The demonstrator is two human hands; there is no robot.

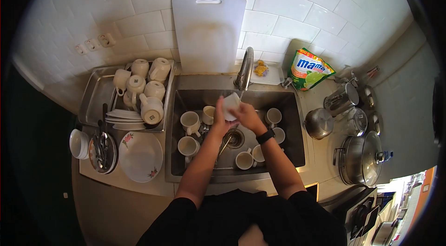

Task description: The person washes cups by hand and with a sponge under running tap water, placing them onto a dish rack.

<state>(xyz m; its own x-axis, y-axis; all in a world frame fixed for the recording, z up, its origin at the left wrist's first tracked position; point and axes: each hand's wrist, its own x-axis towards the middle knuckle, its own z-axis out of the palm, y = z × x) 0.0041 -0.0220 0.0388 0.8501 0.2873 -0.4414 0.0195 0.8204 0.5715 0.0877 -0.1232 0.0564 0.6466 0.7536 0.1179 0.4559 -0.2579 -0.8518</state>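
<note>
- Head view: over the back half of the sink [298, 141], beside its tap [247, 67], the left grip [220, 118] is curled round a white ceramic piece [231, 105]; cup or small dish, I cannot tell.
- At the same spot over the sink, the right grip [248, 116] has blurred fingers against that piece; whether they clamp it or merely rub it cannot be told.
- Likeliest trouble: glaze, if wet or soapy, sliding free, so the piece drops towards the sink's drain [233, 139] and chips.
- Lifting it carelessly could knock its rim on the tap at the sink's back edge.
- White mugs [189, 122] line the sink's left side and others [273, 116] its right; a low sideways swing might strike them.
- Best room inside the sink seems to be the gap over the drain, between those groups.
- Left of the sink, the mug-laden metal tray [93, 102] and flowered plate [141, 156] crowd its edge.
- Right of the sink, a strip of bench [320, 162] separates it from a lidded pot [364, 157], leaving more elbow room.
</note>
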